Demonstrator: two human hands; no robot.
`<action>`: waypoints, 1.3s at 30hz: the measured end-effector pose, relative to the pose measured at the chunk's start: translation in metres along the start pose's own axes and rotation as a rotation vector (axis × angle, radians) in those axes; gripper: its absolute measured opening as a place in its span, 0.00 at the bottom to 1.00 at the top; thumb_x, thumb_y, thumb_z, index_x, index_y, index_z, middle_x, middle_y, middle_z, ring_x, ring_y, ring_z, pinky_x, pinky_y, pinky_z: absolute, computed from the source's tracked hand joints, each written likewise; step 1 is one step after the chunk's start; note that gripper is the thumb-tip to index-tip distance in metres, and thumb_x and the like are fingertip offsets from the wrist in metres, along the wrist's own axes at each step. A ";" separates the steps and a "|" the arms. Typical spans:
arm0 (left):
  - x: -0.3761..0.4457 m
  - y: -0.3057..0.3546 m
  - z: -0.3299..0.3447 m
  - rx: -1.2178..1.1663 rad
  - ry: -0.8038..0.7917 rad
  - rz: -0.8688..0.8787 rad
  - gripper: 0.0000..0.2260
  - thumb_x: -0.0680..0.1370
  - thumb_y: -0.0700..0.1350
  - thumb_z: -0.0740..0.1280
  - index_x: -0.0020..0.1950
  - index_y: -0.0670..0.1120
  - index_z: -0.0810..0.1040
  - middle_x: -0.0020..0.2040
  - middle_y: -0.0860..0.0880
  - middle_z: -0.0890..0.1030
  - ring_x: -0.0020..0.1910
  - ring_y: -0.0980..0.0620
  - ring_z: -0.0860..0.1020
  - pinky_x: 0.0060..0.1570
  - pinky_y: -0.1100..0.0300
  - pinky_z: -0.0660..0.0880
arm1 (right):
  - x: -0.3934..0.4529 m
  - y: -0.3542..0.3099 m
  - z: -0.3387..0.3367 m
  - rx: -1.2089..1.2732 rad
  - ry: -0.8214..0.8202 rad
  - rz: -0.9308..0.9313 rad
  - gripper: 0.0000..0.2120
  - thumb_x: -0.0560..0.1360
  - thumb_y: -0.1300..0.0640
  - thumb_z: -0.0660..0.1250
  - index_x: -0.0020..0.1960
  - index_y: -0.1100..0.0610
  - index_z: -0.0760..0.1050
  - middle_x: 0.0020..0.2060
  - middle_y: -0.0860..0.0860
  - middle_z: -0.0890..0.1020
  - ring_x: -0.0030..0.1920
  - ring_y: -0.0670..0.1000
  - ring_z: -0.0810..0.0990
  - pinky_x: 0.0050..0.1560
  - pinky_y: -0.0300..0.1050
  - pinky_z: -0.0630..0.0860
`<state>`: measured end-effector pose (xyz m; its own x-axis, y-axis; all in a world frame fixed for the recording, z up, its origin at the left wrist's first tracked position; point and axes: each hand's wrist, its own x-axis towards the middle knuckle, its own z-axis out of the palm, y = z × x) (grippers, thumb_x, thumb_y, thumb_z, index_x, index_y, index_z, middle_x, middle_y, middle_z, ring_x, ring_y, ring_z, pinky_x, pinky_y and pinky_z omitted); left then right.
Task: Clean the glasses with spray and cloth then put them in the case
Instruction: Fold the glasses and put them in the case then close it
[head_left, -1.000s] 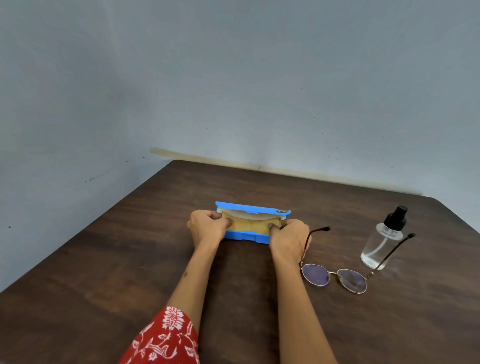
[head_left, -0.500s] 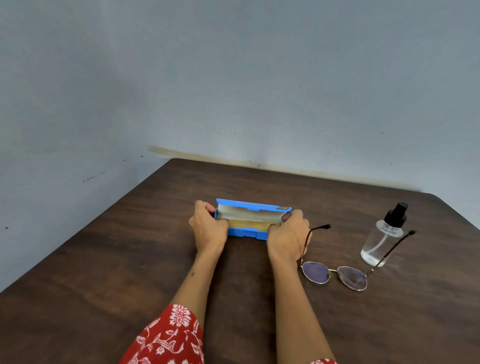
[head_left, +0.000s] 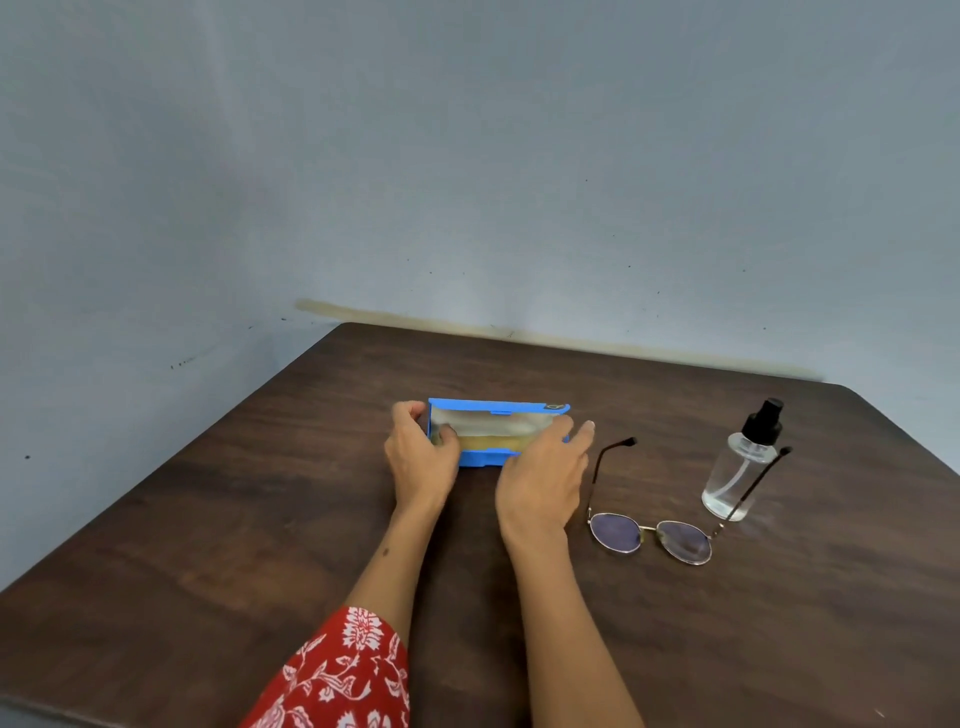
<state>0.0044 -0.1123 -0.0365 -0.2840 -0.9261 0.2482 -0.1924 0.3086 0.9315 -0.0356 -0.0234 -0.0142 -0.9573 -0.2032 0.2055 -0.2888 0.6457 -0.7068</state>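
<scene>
Head view: dark brown wooden table (head_left: 260, 519) against a grey wall.
Case: open blue plastic glasses case (head_left: 483, 457) with pale lining, mid-table.
Left hand (head_left: 421, 462): grips the case's left end, fingers curled round it.
Right hand (head_left: 543, 478): fingers straight and slightly apart over the case's right end; contact probably, hard to tell.
Glasses: round thin-metal-framed glasses (head_left: 652, 535), arms unfolded, right of the case.
Spray: clear spray bottle with black pump top (head_left: 743, 467), upright, right of the case, beyond the glasses.

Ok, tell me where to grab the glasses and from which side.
Take the glasses at the bridge between the lenses, coming from above with the right hand. They lie open with both temples pointing away, one leaning on the spray bottle, so lift straight up to avoid tipping it.
</scene>
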 end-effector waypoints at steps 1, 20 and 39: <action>-0.003 0.001 -0.001 -0.018 0.013 0.016 0.15 0.76 0.40 0.65 0.62 0.42 0.70 0.60 0.44 0.76 0.59 0.46 0.75 0.53 0.59 0.70 | -0.006 -0.002 -0.004 0.022 -0.010 -0.018 0.25 0.74 0.68 0.62 0.69 0.61 0.59 0.74 0.60 0.52 0.69 0.60 0.64 0.60 0.49 0.69; -0.105 0.028 0.023 -0.170 -0.315 0.215 0.08 0.69 0.38 0.72 0.45 0.46 0.77 0.42 0.51 0.81 0.41 0.54 0.79 0.45 0.65 0.77 | 0.012 0.090 -0.138 0.637 0.562 0.134 0.13 0.72 0.65 0.61 0.56 0.57 0.72 0.52 0.53 0.77 0.51 0.54 0.76 0.49 0.42 0.69; -0.106 0.025 0.034 0.024 -0.341 0.317 0.06 0.71 0.37 0.72 0.40 0.47 0.77 0.39 0.51 0.83 0.42 0.55 0.81 0.48 0.59 0.77 | 0.039 0.161 -0.121 0.512 -0.113 0.194 0.13 0.72 0.68 0.67 0.36 0.51 0.80 0.35 0.52 0.83 0.38 0.50 0.80 0.51 0.46 0.79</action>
<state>-0.0026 0.0016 -0.0486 -0.6240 -0.6626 0.4141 -0.0667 0.5732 0.8167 -0.1204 0.1618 -0.0382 -0.9771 -0.2121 -0.0153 -0.0380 0.2452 -0.9687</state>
